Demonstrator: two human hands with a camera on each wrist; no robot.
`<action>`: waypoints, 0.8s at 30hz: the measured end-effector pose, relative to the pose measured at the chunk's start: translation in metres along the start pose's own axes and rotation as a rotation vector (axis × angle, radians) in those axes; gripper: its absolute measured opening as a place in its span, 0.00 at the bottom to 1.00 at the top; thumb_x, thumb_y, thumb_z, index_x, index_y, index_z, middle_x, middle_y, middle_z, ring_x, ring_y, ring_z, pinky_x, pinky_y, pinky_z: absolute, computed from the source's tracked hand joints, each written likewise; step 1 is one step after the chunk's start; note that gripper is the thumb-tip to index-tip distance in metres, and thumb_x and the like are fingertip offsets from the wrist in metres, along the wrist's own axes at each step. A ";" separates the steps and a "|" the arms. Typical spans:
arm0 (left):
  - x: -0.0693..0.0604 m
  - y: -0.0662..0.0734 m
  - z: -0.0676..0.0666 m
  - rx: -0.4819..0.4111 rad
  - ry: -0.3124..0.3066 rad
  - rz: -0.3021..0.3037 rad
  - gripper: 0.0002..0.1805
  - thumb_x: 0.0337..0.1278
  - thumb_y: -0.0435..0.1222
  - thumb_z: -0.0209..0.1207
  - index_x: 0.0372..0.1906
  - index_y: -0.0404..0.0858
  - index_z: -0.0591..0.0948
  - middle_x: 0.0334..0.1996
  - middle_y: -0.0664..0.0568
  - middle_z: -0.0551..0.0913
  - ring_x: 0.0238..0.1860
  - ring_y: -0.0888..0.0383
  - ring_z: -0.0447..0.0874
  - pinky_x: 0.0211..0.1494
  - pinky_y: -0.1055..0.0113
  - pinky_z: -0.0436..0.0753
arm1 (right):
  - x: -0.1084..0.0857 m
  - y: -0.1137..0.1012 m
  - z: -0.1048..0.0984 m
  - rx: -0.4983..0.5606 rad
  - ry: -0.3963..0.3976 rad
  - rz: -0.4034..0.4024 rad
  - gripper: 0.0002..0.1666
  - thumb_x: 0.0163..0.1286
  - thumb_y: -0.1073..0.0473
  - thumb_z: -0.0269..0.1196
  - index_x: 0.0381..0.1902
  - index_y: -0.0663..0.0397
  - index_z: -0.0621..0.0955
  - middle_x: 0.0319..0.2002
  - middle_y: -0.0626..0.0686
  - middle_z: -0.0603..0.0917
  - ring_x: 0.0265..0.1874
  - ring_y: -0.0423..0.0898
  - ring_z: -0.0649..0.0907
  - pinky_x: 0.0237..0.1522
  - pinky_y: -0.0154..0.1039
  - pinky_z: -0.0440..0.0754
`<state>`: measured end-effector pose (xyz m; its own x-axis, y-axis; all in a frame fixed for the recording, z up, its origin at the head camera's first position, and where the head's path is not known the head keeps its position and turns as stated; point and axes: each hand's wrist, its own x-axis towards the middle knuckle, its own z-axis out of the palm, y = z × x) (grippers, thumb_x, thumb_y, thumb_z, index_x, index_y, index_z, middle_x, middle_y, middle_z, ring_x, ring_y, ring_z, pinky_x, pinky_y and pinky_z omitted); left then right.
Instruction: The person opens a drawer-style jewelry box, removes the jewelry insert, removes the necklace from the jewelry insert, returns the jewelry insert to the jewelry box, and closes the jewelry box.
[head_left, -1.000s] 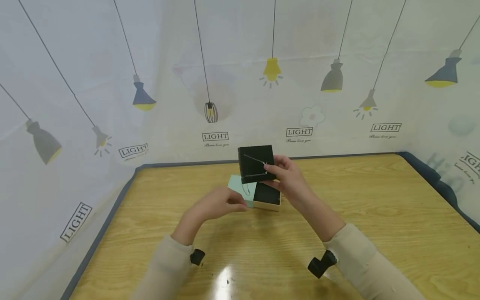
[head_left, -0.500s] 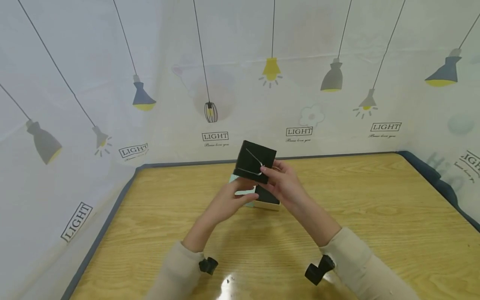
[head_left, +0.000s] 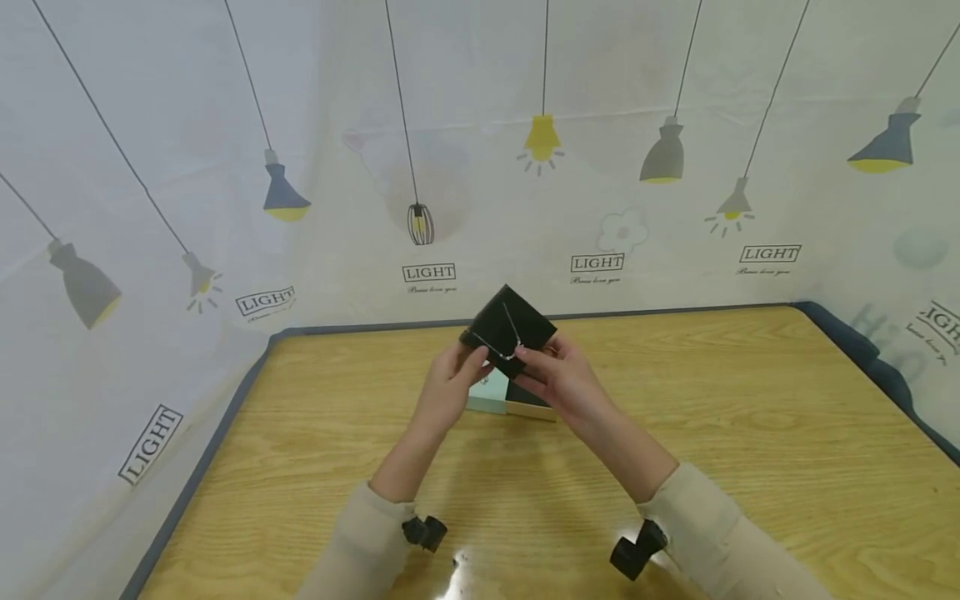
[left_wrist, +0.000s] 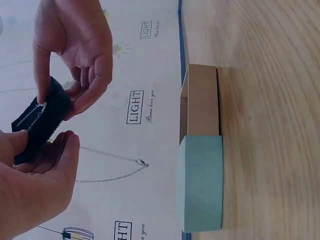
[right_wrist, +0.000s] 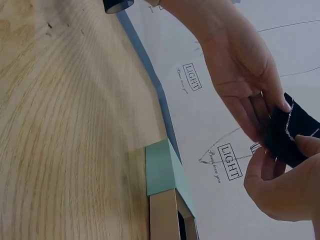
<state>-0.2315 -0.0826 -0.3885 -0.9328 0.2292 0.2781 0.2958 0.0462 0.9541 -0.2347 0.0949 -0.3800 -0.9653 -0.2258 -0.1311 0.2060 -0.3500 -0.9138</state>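
A square black jewelry pad [head_left: 528, 321] is held up, corner toward the top, over the table. Across its face runs a thin silver necklace [head_left: 511, 321]; its clasp end [left_wrist: 142, 162] dangles below the pad in the left wrist view. My left hand [head_left: 446, 390] pinches the pad's left corner, thumb on the front and fingers behind. On the other side my right hand [head_left: 573, 385] pinches the lower right edge, its thumb pressing on the chain. Behind the hands a box with a mint sleeve [left_wrist: 202, 182] and a tan drawer [left_wrist: 202, 100] lies on the table, drawer partly out.
The wood-grain table [head_left: 300, 467] reaches to a dark blue edge along the back and sides. A white wall cloth [head_left: 480, 192] printed with lamps hangs behind it. Each wrist carries a small black camera [head_left: 636, 550].
My left hand has come in from beside the mint box and taken hold of the pad's left corner. The pad has turned clockwise in my right hand.
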 end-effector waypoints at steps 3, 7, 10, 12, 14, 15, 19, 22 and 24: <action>0.000 0.001 -0.001 -0.040 -0.004 -0.001 0.22 0.77 0.31 0.46 0.69 0.25 0.67 0.66 0.30 0.73 0.66 0.37 0.75 0.62 0.56 0.82 | 0.000 0.003 -0.002 -0.020 -0.018 -0.009 0.21 0.73 0.68 0.56 0.62 0.57 0.68 0.46 0.45 0.81 0.44 0.37 0.86 0.50 0.35 0.86; -0.001 0.004 -0.003 -0.049 0.001 -0.032 0.22 0.76 0.30 0.47 0.67 0.24 0.68 0.64 0.29 0.75 0.64 0.36 0.77 0.60 0.56 0.83 | -0.003 0.003 -0.007 -0.054 -0.050 -0.009 0.20 0.73 0.67 0.53 0.62 0.58 0.68 0.44 0.43 0.82 0.43 0.37 0.86 0.52 0.37 0.85; -0.002 0.006 -0.006 -0.040 -0.001 -0.066 0.21 0.76 0.30 0.47 0.66 0.24 0.69 0.62 0.28 0.76 0.62 0.36 0.78 0.58 0.57 0.85 | -0.004 0.000 -0.011 -0.076 -0.056 -0.005 0.14 0.73 0.64 0.50 0.55 0.55 0.69 0.41 0.42 0.83 0.42 0.37 0.85 0.54 0.38 0.84; -0.003 0.008 -0.008 -0.029 -0.012 -0.084 0.21 0.75 0.30 0.47 0.66 0.24 0.70 0.61 0.28 0.76 0.61 0.36 0.79 0.57 0.56 0.85 | -0.004 -0.002 -0.013 -0.099 -0.049 -0.009 0.12 0.74 0.62 0.50 0.53 0.54 0.69 0.42 0.43 0.81 0.41 0.38 0.84 0.55 0.38 0.84; -0.004 0.010 -0.010 -0.018 -0.031 -0.096 0.21 0.75 0.30 0.47 0.65 0.24 0.70 0.60 0.28 0.77 0.60 0.37 0.80 0.56 0.56 0.86 | -0.003 -0.004 -0.015 -0.128 -0.032 -0.024 0.13 0.75 0.60 0.49 0.54 0.56 0.69 0.44 0.45 0.80 0.42 0.38 0.83 0.54 0.37 0.83; -0.004 0.011 -0.011 -0.018 -0.040 -0.101 0.20 0.75 0.30 0.48 0.65 0.24 0.71 0.60 0.27 0.77 0.60 0.37 0.81 0.55 0.55 0.86 | -0.003 -0.005 -0.016 -0.146 -0.024 -0.034 0.14 0.76 0.60 0.49 0.56 0.57 0.69 0.46 0.45 0.79 0.42 0.37 0.83 0.53 0.36 0.83; -0.006 0.012 -0.013 -0.005 -0.062 -0.112 0.19 0.75 0.31 0.48 0.63 0.24 0.72 0.59 0.27 0.78 0.58 0.39 0.82 0.54 0.55 0.87 | -0.002 -0.009 -0.019 -0.219 0.000 -0.073 0.18 0.78 0.57 0.48 0.60 0.60 0.69 0.46 0.44 0.79 0.43 0.36 0.82 0.48 0.32 0.82; -0.007 0.012 -0.015 0.002 -0.065 -0.122 0.19 0.75 0.31 0.49 0.62 0.24 0.72 0.58 0.27 0.78 0.57 0.40 0.83 0.53 0.55 0.87 | -0.002 -0.013 -0.020 -0.273 0.008 -0.092 0.19 0.78 0.54 0.49 0.60 0.59 0.69 0.48 0.43 0.78 0.45 0.37 0.81 0.49 0.32 0.80; -0.007 0.013 -0.015 0.011 -0.073 -0.126 0.19 0.75 0.32 0.49 0.62 0.24 0.73 0.58 0.28 0.79 0.58 0.40 0.83 0.53 0.55 0.87 | -0.003 -0.017 -0.020 -0.309 0.014 -0.100 0.19 0.79 0.53 0.49 0.60 0.58 0.69 0.52 0.45 0.77 0.48 0.38 0.79 0.52 0.33 0.77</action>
<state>-0.2240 -0.0988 -0.3767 -0.9453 0.2911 0.1473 0.1801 0.0893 0.9796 -0.2384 0.1196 -0.3718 -0.9809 -0.1907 -0.0379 0.0534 -0.0768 -0.9956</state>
